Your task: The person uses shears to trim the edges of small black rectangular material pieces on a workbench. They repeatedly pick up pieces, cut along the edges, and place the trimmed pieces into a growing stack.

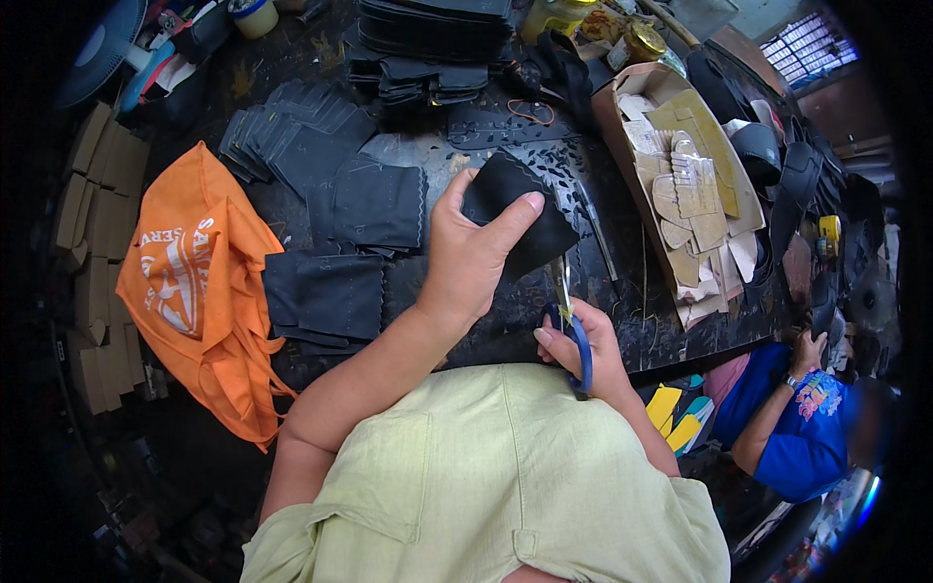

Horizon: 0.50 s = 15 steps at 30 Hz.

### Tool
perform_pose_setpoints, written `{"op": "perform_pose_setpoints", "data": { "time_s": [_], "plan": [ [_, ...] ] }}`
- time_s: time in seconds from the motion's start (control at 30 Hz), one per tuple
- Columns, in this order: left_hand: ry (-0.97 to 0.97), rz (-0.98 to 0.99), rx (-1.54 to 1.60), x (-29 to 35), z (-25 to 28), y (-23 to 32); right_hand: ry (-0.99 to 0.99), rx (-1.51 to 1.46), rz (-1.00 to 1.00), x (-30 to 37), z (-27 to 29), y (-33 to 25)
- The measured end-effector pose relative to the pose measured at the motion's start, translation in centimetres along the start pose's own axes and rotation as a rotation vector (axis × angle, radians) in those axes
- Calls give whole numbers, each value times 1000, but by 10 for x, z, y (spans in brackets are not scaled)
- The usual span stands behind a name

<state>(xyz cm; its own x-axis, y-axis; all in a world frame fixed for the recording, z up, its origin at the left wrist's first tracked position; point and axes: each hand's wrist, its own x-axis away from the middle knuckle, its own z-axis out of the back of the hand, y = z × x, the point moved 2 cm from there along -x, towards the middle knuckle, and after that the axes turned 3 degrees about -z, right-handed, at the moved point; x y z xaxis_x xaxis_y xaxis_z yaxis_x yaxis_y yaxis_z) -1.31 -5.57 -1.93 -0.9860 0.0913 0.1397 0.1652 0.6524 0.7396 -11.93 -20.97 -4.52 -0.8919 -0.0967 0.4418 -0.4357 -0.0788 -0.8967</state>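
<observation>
A black piece of leather-like material [530, 219] with a zigzag edge is pinched between the thumb and fingers of my left hand [471, 243], above the dark table. My right hand [598, 345] grips a pair of scissors [580, 352] with blue handles. Their blades point up to the lower edge of the black piece; whether they are cutting into it I cannot tell. Left of my left hand lie stacks of similar black pieces [374, 206], some with zigzag edges, and a lower stack [324, 294]. Small black scraps [554, 170] are scattered beyond the held piece.
An orange cloth bag [199, 282] hangs over the table's left edge. At right stands a cardboard box [632, 160] of paper patterns, with a pen-like tool [597, 228] beside it. Tall black stacks [428, 49] stand at the back. A person in blue [797, 428] works at far right.
</observation>
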Motion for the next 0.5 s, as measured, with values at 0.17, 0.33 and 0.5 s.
{"op": "perform_pose_setpoints", "data": {
  "time_s": [0.17,0.33,0.5],
  "plan": [
    [-66,35,-131,-7,8,7,-57,-29,-50,8,11,-5],
    [-202,77,-336,-17,17,25,-280,-142,-64,12,28,-11],
    [-309,109,-429,-21,19,37,-314,-62,-101,15,43,-14]
  ]
}}
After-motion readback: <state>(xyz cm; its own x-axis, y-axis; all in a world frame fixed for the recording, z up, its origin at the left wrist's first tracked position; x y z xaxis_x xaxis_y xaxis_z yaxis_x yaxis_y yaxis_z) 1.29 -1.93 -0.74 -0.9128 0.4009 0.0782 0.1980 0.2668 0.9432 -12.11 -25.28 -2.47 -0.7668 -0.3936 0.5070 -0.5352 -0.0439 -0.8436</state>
